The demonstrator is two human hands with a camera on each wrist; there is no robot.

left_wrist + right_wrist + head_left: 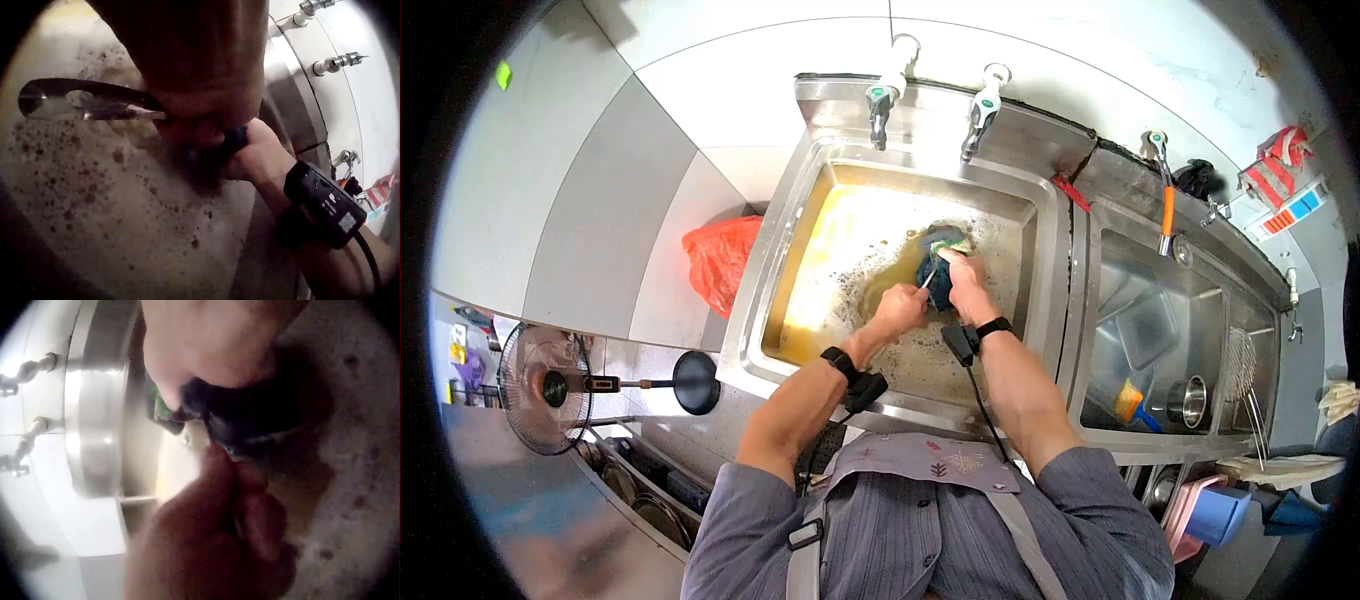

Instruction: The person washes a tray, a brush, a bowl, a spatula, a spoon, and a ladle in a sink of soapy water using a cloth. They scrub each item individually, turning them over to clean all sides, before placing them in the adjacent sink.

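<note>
over the sink (1055, 280), the left hand (900, 309) grips a metal utensil (97, 111), apparently to steady it against the dark cloth (939, 291) that the right hand (970, 286) grips.

left hand (900, 307): fingers (265, 519) curled | right hand (967, 283): gripping, just beside it | forearms (1022, 385): forward, converging

Murky water (825, 265) is leaving a wide way through the left part of the sink (745, 330). Around the middle and right, the left hand (898, 308), a metal utensil (97, 110) jutting from its grip, and the right hand (968, 283), gripping a dark cloth (938, 292), are blocking passage. One tap (881, 105) and another (983, 115) are overhanging the back edge; a cable (984, 412) is crossing the front.
</note>
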